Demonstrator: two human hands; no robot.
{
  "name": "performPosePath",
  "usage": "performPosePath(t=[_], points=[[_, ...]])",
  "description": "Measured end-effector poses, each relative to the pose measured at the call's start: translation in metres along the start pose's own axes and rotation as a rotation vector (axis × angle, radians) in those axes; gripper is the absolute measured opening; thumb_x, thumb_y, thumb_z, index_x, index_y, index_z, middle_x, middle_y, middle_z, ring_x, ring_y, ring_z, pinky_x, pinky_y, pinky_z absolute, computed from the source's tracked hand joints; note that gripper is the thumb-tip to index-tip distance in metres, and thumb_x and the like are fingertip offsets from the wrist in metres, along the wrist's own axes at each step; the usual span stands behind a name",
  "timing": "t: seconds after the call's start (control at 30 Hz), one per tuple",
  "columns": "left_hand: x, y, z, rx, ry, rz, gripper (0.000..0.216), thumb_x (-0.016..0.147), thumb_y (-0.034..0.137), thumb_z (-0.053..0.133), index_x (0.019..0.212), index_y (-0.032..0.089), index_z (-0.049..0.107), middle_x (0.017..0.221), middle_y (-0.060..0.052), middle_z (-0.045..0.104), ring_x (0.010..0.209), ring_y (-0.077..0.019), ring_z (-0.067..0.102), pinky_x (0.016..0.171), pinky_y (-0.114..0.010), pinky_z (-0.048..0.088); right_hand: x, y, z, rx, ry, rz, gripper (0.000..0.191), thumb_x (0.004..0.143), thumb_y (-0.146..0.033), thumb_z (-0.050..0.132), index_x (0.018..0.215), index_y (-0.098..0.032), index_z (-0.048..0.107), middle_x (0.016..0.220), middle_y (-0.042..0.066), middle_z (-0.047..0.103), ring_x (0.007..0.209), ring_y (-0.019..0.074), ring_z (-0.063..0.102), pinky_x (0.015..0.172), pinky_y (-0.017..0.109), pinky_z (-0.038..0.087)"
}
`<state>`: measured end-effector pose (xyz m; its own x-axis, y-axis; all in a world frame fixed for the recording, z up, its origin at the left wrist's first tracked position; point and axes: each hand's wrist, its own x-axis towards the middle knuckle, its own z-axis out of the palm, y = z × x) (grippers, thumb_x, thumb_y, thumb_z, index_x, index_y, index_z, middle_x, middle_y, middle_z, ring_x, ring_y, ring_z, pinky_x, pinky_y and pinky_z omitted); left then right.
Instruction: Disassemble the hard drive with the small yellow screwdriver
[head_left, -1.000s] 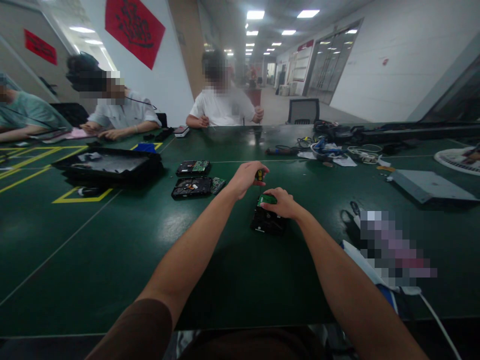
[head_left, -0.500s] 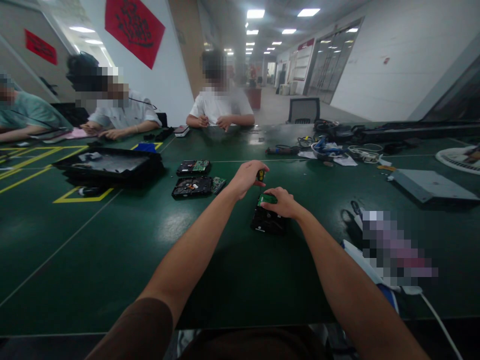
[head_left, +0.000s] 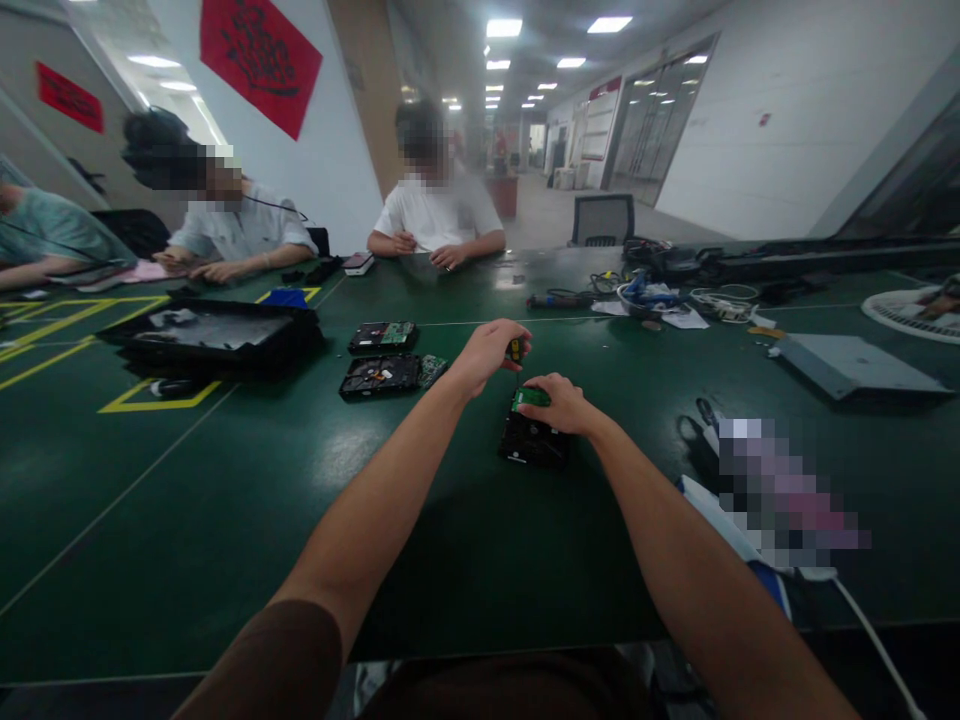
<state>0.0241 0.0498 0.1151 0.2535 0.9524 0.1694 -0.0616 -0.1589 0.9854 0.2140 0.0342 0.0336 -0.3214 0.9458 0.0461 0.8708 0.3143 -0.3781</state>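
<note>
A black hard drive [head_left: 534,442] with a green circuit board [head_left: 532,397] at its far end lies on the table in front of me. My left hand [head_left: 495,352] is closed around the yellow-and-black handle of a screwdriver [head_left: 515,350], held upright with its thin shaft pointing down at the board's far edge. Whether the tip sits in a screw is too small to tell. My right hand [head_left: 562,404] grips the drive from the right side, thumb across the board and fingers over the far edge.
Two more hard drives, one nearer [head_left: 380,376] and one farther [head_left: 382,337], lie left, beside a loose circuit board [head_left: 433,371]. Black trays [head_left: 217,340] stand farther left. A grey metal box [head_left: 859,365] and tangled cables [head_left: 652,298] lie right. People sit across the table [head_left: 225,520].
The whole view has shifted slightly. Both hands keep their places on the screwdriver and the drive, with no clear movement against the drive.
</note>
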Motion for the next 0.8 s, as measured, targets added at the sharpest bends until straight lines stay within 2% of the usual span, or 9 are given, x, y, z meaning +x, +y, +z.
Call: performPosePath(t=[0.13,0.23,0.4,0.57,0.7,0.8], points=[[0.002,0.000,-0.003,0.052,0.017,-0.020,0.023,0.087,0.036,0.059,0.085,0.015,0.070,0.091,-0.010,0.072,0.081,-0.0179,0.066,0.061,-0.024,0.052,0.000,0.001,0.000,0.003,-0.003,0.002,0.057,0.090,-0.064,0.067,0.137,-0.032,0.067,0.131,0.012,0.065,0.127,0.0367,0.057,0.102,0.052,0.046],[0.000,0.003,-0.006,0.152,0.015,0.000,0.024,0.088,0.035,0.060,0.086,0.016,0.074,0.097,-0.009,0.073,0.081,-0.0164,0.065,0.056,-0.021,0.047,0.000,0.003,0.002,0.009,-0.003,0.003,0.057,0.090,-0.064,0.067,0.137,-0.032,0.066,0.131,0.012,0.064,0.127,0.0367,0.056,0.102,0.053,0.046],[-0.006,0.013,-0.010,0.173,-0.011,-0.090,0.024,0.093,0.036,0.062,0.095,0.016,0.075,0.100,-0.010,0.072,0.063,-0.0126,0.063,0.046,-0.022,0.040,-0.001,0.003,0.002,0.019,-0.001,0.009,0.057,0.090,-0.064,0.068,0.137,-0.032,0.066,0.131,0.012,0.063,0.127,0.0358,0.057,0.103,0.052,0.045],[-0.010,0.017,-0.008,0.016,-0.079,-0.172,0.019,0.094,0.033,0.060,0.099,0.016,0.068,0.109,-0.013,0.074,0.064,-0.0172,0.072,0.050,-0.026,0.050,-0.001,0.000,0.001,0.005,-0.003,0.027,0.056,0.088,-0.062,0.070,0.136,-0.033,0.067,0.133,0.011,0.064,0.129,0.0361,0.056,0.105,0.051,0.045],[-0.007,0.015,-0.007,-0.077,-0.092,-0.182,0.017,0.094,0.028,0.059,0.098,0.014,0.068,0.103,-0.014,0.075,0.072,-0.0198,0.075,0.065,-0.031,0.059,-0.001,-0.001,0.000,0.005,-0.006,0.024,0.056,0.089,-0.062,0.070,0.137,-0.033,0.067,0.134,0.011,0.064,0.130,0.0369,0.056,0.105,0.052,0.045],[-0.006,0.013,-0.009,-0.073,-0.088,-0.190,0.021,0.096,0.032,0.059,0.097,0.014,0.068,0.101,-0.014,0.076,0.071,-0.0188,0.074,0.066,-0.031,0.059,-0.002,-0.001,0.000,0.010,-0.005,0.024,0.056,0.090,-0.062,0.069,0.138,-0.032,0.066,0.133,0.011,0.064,0.130,0.0367,0.056,0.104,0.052,0.045]])
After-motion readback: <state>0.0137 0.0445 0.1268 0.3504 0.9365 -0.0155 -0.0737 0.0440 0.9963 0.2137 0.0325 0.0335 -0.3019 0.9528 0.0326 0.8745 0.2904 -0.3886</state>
